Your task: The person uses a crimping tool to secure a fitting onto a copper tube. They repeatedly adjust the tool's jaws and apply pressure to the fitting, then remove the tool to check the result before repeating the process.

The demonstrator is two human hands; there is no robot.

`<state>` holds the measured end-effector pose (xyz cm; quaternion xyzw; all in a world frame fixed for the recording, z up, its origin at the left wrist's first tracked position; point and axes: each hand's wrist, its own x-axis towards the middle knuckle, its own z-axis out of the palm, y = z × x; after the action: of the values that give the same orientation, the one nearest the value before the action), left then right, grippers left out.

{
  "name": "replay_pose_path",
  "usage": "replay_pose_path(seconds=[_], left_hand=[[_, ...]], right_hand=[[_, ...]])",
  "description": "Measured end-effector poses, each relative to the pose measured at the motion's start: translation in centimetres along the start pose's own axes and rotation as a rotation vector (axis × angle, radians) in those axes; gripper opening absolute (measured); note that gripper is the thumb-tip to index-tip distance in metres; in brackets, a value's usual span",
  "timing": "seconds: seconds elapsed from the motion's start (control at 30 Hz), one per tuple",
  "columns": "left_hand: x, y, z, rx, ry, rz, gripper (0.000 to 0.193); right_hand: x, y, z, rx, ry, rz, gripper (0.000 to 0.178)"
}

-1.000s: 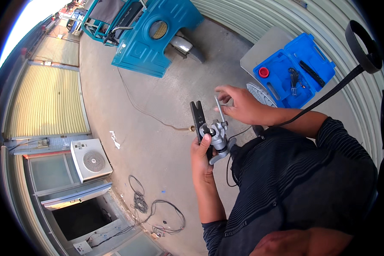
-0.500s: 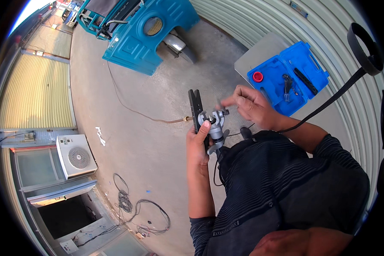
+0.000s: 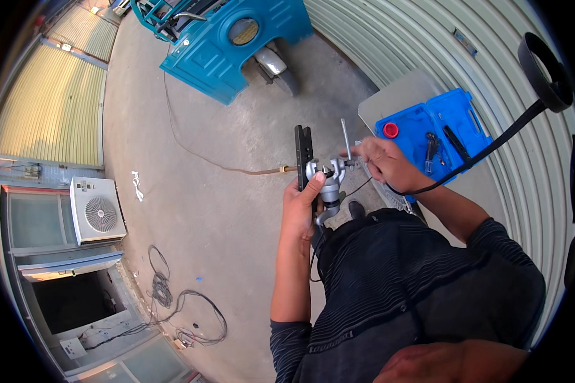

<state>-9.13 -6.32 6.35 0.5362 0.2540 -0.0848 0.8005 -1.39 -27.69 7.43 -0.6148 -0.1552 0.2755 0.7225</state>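
One wide grey floor [image 3: 236, 223] lay under it all, with a ribbed metal wall [image 3: 415, 38] along one side. A blue-green three-wheeler [image 3: 211, 57] stood at the top, a white fan box [image 3: 97, 207] sat far left, and an open blue case [image 3: 412, 124] lay on the right. The left hand [image 3: 300, 207] had its fingers wrapped round a black bar [image 3: 302, 153] in front of the body, thumb pressed on a silver clamp [image 3: 331, 191] against it. The right hand [image 3: 390, 167] was just beside the clamp, fingers half bent and blurry; I could not tell if they pinched anything. Half a second before, the clamp's thin rod [image 3: 346, 137] could hardly be seen; now it stuck up clearly, so it was likely being spun. Smallest was the brass nut [image 3: 283, 170] on a brown tube [image 3: 236, 170] that ran to the bar.
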Motion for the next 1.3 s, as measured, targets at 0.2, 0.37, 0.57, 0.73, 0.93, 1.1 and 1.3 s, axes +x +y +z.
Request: replay_pose_path(seconds=[0.2, 0.37, 0.57, 0.73, 0.93, 1.1, 1.3], left_hand=[[0.0, 0.6, 0.4, 0.01, -0.006, 0.007, 0.033], [0.2, 0.7, 0.4, -0.012, -0.018, 0.006, 0.033], [0.3, 0.8, 0.4, 0.006, -0.026, -0.009, 0.032], [-0.3, 1.2, 0.3, -0.029, -0.031, -0.035, 0.031], [0.1, 0.9, 0.5, -0.022, -0.04, -0.012, 0.035], [0.0, 0.8, 0.6, -0.067, -0.056, 0.004, 0.035], [-0.1, 0.8, 0.9, -0.08, -0.117, 0.022, 0.031]], right_hand=[[-0.6, 0.1, -1.2, -0.065, -0.182, -0.177, 0.051], [-0.1, -0.1, -0.5, -0.043, 0.003, -0.115, 0.051], [-0.4, -2.4, -0.9, -0.139, -0.171, 0.116, 0.048], [-0.7, -1.1, -2.2, 0.412, -0.254, -0.099, 0.053], [-0.8, 1.9, -1.2, -0.22, -0.146, 0.253, 0.055], [-1.6, 2.6, 0.0, -0.095, -0.201, 0.464, 0.064], [-2.9, 5.3, 5.1, 0.504, 0.032, 0.441, 0.051]])
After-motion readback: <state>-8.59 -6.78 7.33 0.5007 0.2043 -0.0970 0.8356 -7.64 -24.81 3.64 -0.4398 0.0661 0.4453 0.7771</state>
